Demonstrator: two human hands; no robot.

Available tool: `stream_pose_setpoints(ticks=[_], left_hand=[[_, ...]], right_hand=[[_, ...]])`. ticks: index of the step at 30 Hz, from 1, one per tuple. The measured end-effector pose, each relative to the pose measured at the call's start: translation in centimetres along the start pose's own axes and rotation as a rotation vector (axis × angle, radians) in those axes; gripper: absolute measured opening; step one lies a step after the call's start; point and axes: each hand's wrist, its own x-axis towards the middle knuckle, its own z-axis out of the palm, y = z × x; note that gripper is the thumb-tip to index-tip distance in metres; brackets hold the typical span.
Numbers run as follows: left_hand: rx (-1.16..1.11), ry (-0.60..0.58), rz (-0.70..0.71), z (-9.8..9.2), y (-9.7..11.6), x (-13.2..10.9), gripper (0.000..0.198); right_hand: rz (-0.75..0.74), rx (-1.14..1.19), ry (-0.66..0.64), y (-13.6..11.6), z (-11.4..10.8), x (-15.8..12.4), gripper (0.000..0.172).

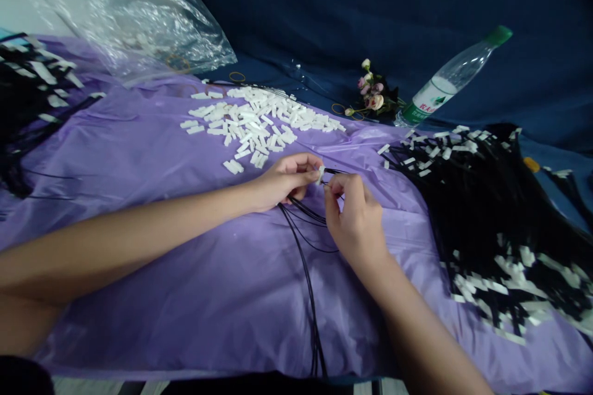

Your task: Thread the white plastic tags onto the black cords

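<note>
Between the fingertips of my left hand [290,180] is a small white connector [320,174], pinched near the middle of the purple cloth [185,271]. Close on its right, my right hand [354,213] has thumb and index finger closed on a thin black wire [326,184] at the connector's edge. Several black wires [303,259] loop under both hands and trail down to the front edge. Just beyond my left hand lies a loose pile of white connectors [259,120]. Whether the pinched wire's end sits inside the connector is too small to tell.
On the right lies a large bundle of black wires [482,197] with white connectors on the ends; another wire bundle [18,111] is at far left. A plastic bottle [456,77] leans beside artificial flowers [372,92] at the back. Clear plastic bags [139,12] lie back left.
</note>
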Motion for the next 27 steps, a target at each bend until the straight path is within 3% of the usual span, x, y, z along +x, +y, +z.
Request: stream_pose_setpoints(ticks=[10, 15, 16, 21, 27], left_hand=[[-0.006, 0.004, -0.014, 0.1, -0.1, 0.1, 0.02], [-0.103, 0.083, -0.012, -0.2, -0.1, 0.5, 0.018], [-0.128, 0.097, -0.014, -0.3, 0.1, 0.5, 0.017], [-0.205, 0.09, -0.035, -1.0, 0.6, 0.6, 0.015], [-0.24, 0.036, -0.037, -1.3, 0.4, 0.6, 0.015]], right_hand=[[-0.019, -0.06, -0.032, 0.2, -0.3, 0.3, 0.009], [-0.255, -0.014, 0.181, -0.5, -2.4, -0.7, 0.026], [-0.304, 0.043, 0.175, -0.7, -2.9, -1.0, 0.029], [-0.455, 0.13, -0.178, -1.7, -3.6, -1.8, 0.021], [-0.482, 0.235, -0.189, -1.6, -2.6, -1.4, 0.017]])
